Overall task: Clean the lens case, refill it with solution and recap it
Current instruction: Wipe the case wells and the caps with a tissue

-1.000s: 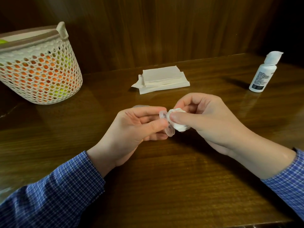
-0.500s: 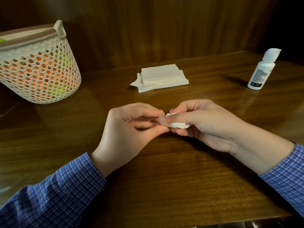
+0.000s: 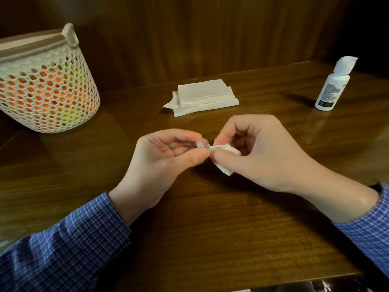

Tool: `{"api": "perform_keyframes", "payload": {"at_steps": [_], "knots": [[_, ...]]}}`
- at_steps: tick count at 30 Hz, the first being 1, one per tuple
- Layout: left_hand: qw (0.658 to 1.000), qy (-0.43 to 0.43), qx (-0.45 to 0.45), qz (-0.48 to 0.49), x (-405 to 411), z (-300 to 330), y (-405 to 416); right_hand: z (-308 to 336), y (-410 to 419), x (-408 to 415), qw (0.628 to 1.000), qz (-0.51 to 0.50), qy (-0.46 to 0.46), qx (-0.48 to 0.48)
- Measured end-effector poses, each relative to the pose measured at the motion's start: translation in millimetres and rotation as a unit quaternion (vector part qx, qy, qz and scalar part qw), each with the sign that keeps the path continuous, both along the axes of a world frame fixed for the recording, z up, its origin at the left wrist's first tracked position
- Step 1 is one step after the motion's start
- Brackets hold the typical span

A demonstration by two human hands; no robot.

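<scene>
One bottle (image 3: 332, 85), one basket (image 3: 48, 89), two hands (image 3: 168, 157)

Left hand (image 3: 166, 157) has rolled palm-up since half a second ago; curled fingers now face the camera, where before only the back of the hand showed. Clear lens case (image 3: 202, 143) is exposed again between thumb and fingertips, one round well visible; it was almost fully covered just before. Right hand (image 3: 259, 152) sits higher, knuckles raised. Crumpled tissue (image 3: 226, 152) hangs out lower beneath its thumb, its tip touching the case.
</scene>
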State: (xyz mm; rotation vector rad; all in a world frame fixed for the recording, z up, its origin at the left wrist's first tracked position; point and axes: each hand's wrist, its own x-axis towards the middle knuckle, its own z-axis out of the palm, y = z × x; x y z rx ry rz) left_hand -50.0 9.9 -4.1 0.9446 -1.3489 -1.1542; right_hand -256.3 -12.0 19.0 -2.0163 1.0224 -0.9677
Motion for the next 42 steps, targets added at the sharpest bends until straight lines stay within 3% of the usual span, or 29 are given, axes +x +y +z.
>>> {"api": "perform_keyframes", "payload": {"at_steps": [9, 19, 23, 26, 32, 35, 38, 42], "knots": [[0.998, 0.008, 0.057, 0.009, 2.3, 2.1, -2.8, -10.5, -0.3, -1.0, 0.997, 0.004, 0.034, -0.075], [0.959, 0.066, 0.189, -0.200, 17.6, 8.0, -10.7, -7.9, -5.7, -8.5, 0.985, 0.100, 0.036, -0.134], [0.946, 0.081, 0.218, -0.224, 16.8, 6.2, -9.4, -5.2, -13.3, -12.9, 0.988, 0.054, 0.017, -0.141], [0.962, 0.087, 0.186, -0.181, 14.9, 5.9, -10.9, -2.2, -13.8, -14.4, 0.994, 0.029, -0.041, -0.100], [0.962, 0.085, 0.183, -0.186, 13.8, 3.7, -8.8, -8.1, -9.4, -5.6, 0.995, 0.063, -0.020, -0.073], [0.969, 0.089, 0.178, -0.144, 10.8, 3.1, -8.9, -7.3, -9.1, -3.5, 0.996, 0.056, -0.025, -0.065], [0.982, 0.079, 0.135, -0.107, 12.3, 4.2, -10.4, -4.6, -11.5, -5.6, 0.995, 0.067, -0.068, 0.043], [0.991, 0.085, 0.099, -0.005, 15.3, 8.0, -12.5, -0.4, -10.3, -2.7, 0.948, 0.110, -0.179, 0.241]]}}
